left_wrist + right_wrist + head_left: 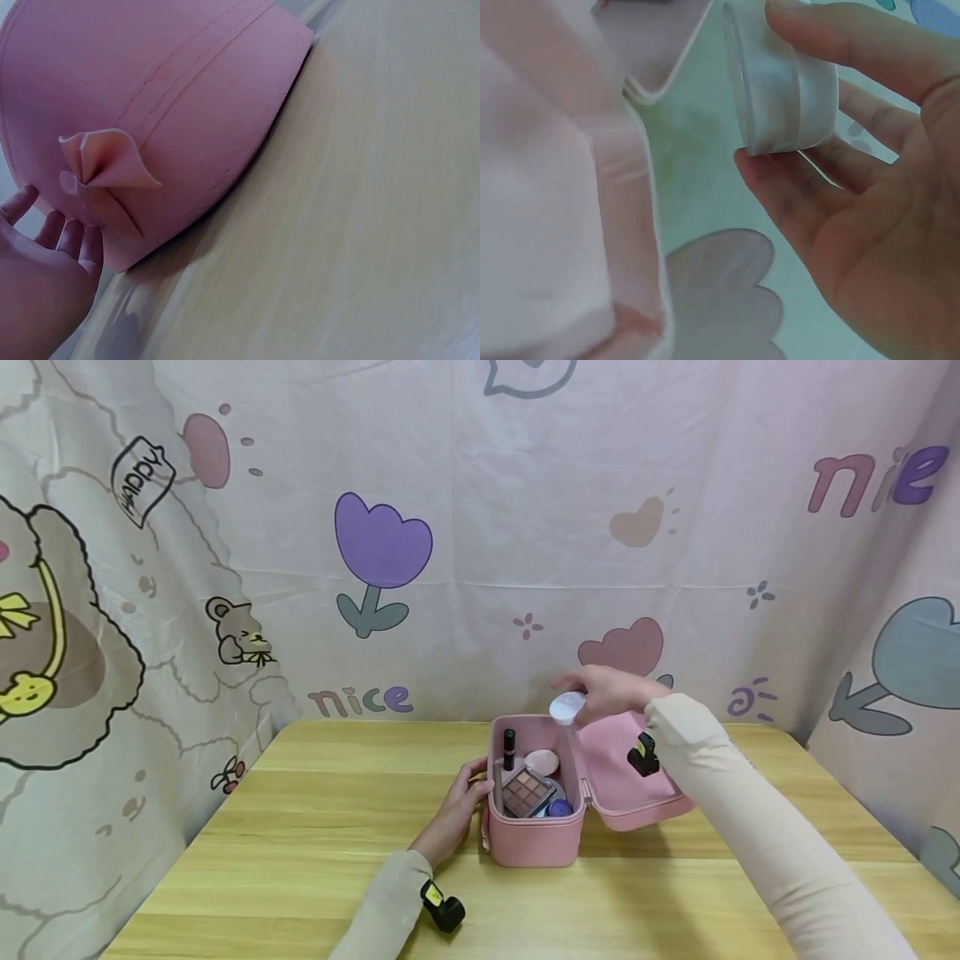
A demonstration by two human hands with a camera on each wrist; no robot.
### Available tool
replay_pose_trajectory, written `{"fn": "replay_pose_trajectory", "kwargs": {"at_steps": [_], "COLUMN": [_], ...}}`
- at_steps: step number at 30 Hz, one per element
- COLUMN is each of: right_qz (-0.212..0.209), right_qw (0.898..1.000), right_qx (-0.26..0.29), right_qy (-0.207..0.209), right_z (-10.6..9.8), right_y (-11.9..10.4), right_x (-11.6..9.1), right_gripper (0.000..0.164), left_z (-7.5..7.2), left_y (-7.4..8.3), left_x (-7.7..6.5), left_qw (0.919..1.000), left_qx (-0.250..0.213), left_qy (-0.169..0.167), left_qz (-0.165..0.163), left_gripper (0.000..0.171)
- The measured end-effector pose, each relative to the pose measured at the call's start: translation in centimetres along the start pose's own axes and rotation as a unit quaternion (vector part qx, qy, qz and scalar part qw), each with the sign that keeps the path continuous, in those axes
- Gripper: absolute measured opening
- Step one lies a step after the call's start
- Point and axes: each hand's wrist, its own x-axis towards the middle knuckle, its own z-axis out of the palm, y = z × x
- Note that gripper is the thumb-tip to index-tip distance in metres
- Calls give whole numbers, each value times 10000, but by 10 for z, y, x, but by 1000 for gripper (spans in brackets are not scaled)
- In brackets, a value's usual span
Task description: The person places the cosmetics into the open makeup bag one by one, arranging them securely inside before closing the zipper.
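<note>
A pink cosmetic case stands on the table, its lid swung out to the right. My right hand grips a small white round jar above the back right of the case. In the right wrist view, thumb and fingers hold the jar by its sides. My left hand touches the case's left side, fingers lightly extended beside a pink bow in the left wrist view. Inside the case are a black tube, an eyeshadow palette, a pale pink round item and a purple-lidded item.
The light wooden table extends around the case. Behind it hangs a printed curtain that meets the table's back edge. Black wrist cameras sit on both sleeves.
</note>
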Motion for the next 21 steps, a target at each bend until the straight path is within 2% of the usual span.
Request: {"fn": "replay_pose_trajectory", "kwargs": {"at_steps": [6, 9, 21], "right_qz": [329, 425, 402], "right_qw": [9965, 9943, 9916], "right_qx": [761, 975, 1231], "right_qy": [44, 10, -70], "right_z": [10, 14, 31], "right_y": [2, 3, 4], "right_x": [10, 14, 25], "right_gripper": [69, 70, 67], "left_z": [0, -1, 1], "left_y": [0, 0, -1], "left_x": [-1, -1, 0], "left_qw": [10000, 10000, 10000], "left_qx": [24, 41, -27], "left_qy": [-3, -3, 37], "left_qz": [-5, 0, -18], "left_gripper": [59, 59, 60]}}
